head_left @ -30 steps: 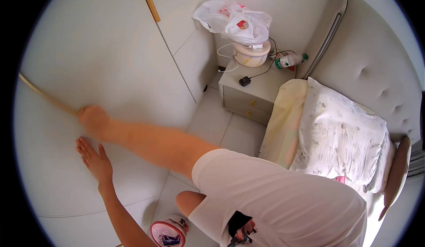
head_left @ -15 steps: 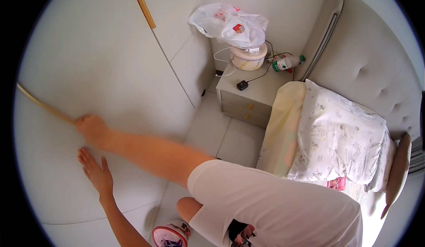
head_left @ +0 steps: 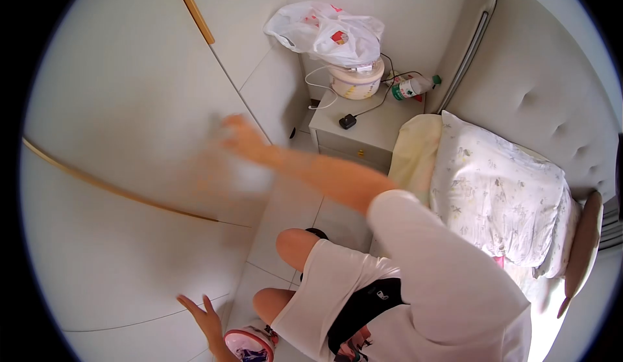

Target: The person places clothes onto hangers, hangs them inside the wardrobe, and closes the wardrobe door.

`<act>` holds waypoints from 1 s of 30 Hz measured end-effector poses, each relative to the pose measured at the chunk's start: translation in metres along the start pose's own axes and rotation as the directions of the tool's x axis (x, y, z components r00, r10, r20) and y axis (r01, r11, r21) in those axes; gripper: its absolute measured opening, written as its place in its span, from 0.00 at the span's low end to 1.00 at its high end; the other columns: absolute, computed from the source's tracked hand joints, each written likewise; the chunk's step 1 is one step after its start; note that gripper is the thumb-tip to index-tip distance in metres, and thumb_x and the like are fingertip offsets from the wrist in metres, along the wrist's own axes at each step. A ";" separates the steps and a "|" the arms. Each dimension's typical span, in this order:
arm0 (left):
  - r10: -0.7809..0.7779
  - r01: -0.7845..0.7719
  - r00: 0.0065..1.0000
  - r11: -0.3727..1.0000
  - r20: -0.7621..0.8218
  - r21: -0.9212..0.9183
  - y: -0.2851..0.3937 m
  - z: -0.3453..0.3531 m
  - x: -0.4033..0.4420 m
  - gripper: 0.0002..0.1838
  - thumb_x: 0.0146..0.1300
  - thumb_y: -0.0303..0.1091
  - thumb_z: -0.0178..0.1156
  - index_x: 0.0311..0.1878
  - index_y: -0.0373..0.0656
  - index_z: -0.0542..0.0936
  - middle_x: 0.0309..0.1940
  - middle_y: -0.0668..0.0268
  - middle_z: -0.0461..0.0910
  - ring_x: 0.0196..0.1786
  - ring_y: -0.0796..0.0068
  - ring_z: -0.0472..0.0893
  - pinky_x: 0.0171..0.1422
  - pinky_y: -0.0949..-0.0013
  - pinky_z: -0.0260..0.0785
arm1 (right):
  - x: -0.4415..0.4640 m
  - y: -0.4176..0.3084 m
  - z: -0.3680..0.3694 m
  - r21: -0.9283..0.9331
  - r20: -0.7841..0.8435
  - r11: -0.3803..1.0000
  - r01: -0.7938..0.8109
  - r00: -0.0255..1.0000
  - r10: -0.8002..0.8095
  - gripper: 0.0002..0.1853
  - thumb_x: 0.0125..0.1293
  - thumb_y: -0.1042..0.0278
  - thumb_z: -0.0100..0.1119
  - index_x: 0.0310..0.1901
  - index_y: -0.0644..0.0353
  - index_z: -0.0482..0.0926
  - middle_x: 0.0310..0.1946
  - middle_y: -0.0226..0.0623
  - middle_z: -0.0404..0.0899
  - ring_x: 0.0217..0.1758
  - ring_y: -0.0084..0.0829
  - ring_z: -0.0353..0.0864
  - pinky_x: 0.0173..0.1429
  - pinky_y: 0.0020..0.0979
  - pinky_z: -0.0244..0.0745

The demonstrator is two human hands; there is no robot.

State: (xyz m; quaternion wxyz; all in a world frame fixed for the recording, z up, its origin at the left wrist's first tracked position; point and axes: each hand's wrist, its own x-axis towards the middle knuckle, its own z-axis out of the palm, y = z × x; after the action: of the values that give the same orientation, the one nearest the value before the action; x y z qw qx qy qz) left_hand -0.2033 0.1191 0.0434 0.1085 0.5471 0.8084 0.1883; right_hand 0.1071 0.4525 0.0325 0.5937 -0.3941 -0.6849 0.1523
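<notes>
My right hand (head_left: 243, 140) is in mid-air in front of the white cabinet door (head_left: 136, 96). It is smeared by motion, so its fingers and any contact with the door cannot be made out. Below it runs the long gold handle strip (head_left: 123, 189) along the door's edge, with no hand on it. My left hand (head_left: 206, 323) is open, fingers spread and holding nothing. It is low in the view, in front of the lower white panel and beside a red-rimmed bin (head_left: 249, 345).
A nightstand (head_left: 331, 119) carries a round tub (head_left: 355, 84), a white plastic bag (head_left: 328, 34), a black charger (head_left: 348, 122) and a green-capped bottle (head_left: 413, 88). The bed with a floral pillow (head_left: 496, 187) stands on the right. Another gold handle (head_left: 193, 8) is at the top.
My right hand has left the long gold handle strip and swung up and right. My left hand has drawn away from the cabinet, down and right. More of my legs shows.
</notes>
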 end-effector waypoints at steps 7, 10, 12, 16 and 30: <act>-0.360 0.360 0.911 0.932 0.201 0.038 -0.127 0.059 -0.131 0.38 0.65 0.46 0.46 0.67 0.35 0.40 0.69 0.50 0.34 0.72 0.58 0.37 0.72 0.65 0.31 | -0.034 0.080 -0.348 -0.910 -0.339 0.029 -0.414 0.781 0.525 0.27 0.49 0.65 0.61 0.53 0.57 0.64 0.52 0.41 0.66 0.57 0.40 0.63 0.57 0.44 0.62; -0.509 0.497 0.831 0.860 0.223 0.114 -0.152 0.086 -0.175 0.39 0.64 0.47 0.47 0.67 0.35 0.41 0.69 0.49 0.35 0.71 0.57 0.38 0.72 0.66 0.32 | -0.043 0.090 -0.427 -0.972 -0.234 -0.135 -0.192 0.825 0.515 0.29 0.51 0.68 0.58 0.56 0.59 0.62 0.59 0.41 0.61 0.64 0.39 0.56 0.64 0.44 0.53; -0.513 0.493 0.835 0.858 0.201 0.143 -0.154 0.095 -0.196 0.41 0.62 0.45 0.50 0.67 0.34 0.41 0.68 0.48 0.34 0.71 0.58 0.39 0.71 0.66 0.35 | -0.044 0.097 -0.458 -0.953 -0.093 -0.294 0.078 0.845 0.526 0.31 0.52 0.68 0.58 0.59 0.59 0.61 0.60 0.42 0.60 0.66 0.39 0.55 0.67 0.43 0.44; -0.423 0.515 0.857 0.739 0.295 -0.434 -0.141 0.109 -0.235 0.44 0.59 0.39 0.55 0.67 0.31 0.38 0.68 0.43 0.33 0.71 0.55 0.40 0.70 0.65 0.39 | -0.037 0.134 -0.489 -0.926 -0.046 -0.338 0.165 0.842 0.537 0.30 0.53 0.69 0.56 0.59 0.59 0.60 0.56 0.43 0.66 0.65 0.40 0.56 0.68 0.43 0.41; -0.496 0.490 0.770 0.863 0.402 0.126 -0.106 0.094 -0.226 0.43 0.59 0.47 0.49 0.66 0.28 0.41 0.67 0.42 0.34 0.71 0.51 0.37 0.71 0.64 0.34 | -0.036 0.082 -0.477 -0.932 -0.088 0.211 -0.296 0.746 0.660 0.14 0.57 0.64 0.54 0.43 0.59 0.72 0.39 0.48 0.77 0.44 0.47 0.76 0.49 0.44 0.68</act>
State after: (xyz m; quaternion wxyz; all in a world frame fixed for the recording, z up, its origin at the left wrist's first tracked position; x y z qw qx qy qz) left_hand -0.1716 -0.1078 -0.0935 0.3220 0.3443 0.8816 0.0250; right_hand 0.5810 0.3558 0.0708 0.0741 -0.8123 -0.5785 -0.0039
